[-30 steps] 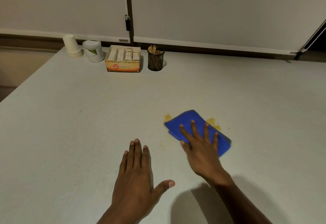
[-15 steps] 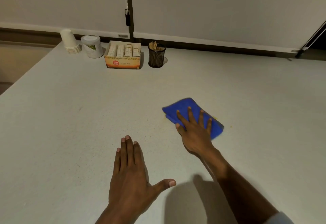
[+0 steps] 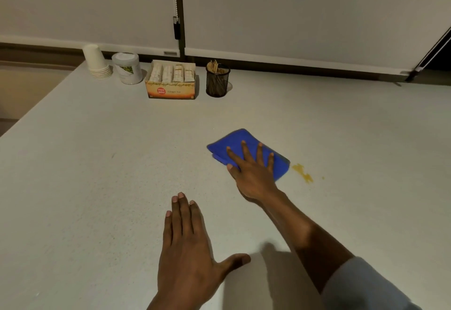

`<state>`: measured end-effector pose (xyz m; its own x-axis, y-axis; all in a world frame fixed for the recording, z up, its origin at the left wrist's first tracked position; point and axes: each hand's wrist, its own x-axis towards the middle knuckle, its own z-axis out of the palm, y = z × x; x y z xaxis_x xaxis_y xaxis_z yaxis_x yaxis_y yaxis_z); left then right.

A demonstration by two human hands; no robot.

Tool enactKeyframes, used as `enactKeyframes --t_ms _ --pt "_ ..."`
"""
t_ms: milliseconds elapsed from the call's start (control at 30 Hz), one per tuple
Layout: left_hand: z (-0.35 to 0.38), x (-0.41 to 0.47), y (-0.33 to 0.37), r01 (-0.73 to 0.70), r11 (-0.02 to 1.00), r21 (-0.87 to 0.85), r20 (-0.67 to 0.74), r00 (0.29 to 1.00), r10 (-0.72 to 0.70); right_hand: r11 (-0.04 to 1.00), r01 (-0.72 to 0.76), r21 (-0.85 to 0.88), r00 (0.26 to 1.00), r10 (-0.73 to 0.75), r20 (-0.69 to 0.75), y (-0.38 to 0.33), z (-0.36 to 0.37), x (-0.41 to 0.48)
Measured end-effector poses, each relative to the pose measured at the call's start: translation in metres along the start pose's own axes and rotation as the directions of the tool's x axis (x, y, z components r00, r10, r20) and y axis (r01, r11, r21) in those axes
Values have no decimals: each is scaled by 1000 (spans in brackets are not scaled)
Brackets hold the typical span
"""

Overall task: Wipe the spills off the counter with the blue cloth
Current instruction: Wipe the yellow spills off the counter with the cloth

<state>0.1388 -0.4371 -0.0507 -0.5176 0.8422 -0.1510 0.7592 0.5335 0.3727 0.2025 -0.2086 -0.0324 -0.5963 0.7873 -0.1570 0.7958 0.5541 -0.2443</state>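
Observation:
A folded blue cloth (image 3: 240, 141) lies flat on the pale counter (image 3: 97, 163) a little right of the middle. My right hand (image 3: 253, 173) presses on top of it, palm down, fingers spread. Just right of the cloth's corner a yellow spill (image 3: 302, 173) shows on the counter, with a small yellow speck beyond it. My left hand (image 3: 188, 251) rests flat on the counter nearer to me, fingers together, thumb out, holding nothing.
Along the back edge stand a stack of white paper cups (image 3: 96, 61), a white lidded tub (image 3: 127, 68), an open box of tea sachets (image 3: 172, 80) and a black mesh cup of sticks (image 3: 217, 80). The counter's left edge runs diagonally.
My right hand has slid the cloth away from me and to the left. A yellow spill that it covered half a second ago now lies bare at its right. The left hand stayed put.

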Motion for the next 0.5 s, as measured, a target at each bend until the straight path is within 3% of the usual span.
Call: enactKeyframes --t_ms 200,267,400,500 --pt "1 1 -1 -2 1000 5 21 1000 1 972 233 -10 971 -233 -53 -9 32 -45" --pt "1 2 -2 -4 1000 6 30 1000 4 980 199 -26 977 -201 -65 8 29 -48" --pt "-2 1 0 -1 1000 -3 35 999 2 1000 -19 -16 999 19 -26 22 1 -8" --pt "-5 -1 1 -2 1000 23 47 999 1 1000 -3 5 1000 3 0 4 -1 2"
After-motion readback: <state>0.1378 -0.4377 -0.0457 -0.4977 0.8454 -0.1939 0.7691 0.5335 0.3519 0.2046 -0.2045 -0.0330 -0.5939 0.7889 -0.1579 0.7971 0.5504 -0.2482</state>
